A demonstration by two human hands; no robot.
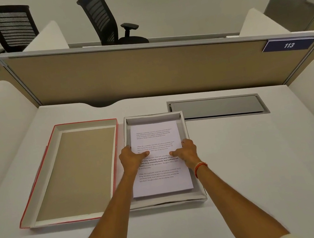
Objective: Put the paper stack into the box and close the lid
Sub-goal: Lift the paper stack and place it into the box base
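A white paper stack point(162, 181) with printed text lies inside the shallow white box point(200, 192) at the middle of the desk. My left hand point(131, 158) grips the stack's left edge, thumb on top of the page. My right hand point(186, 151) grips the right edge the same way; an orange band is on that wrist. The box lid point(38, 177), red outside with a brown inner face, lies upside down on the desk just left of the box.
A grey cable hatch point(217, 107) is set into the white desk point(260, 164) right of the box. A tan partition point(124, 72) closes the back, white side dividers stand left and right. Black office chairs point(102, 19) are beyond the partition.
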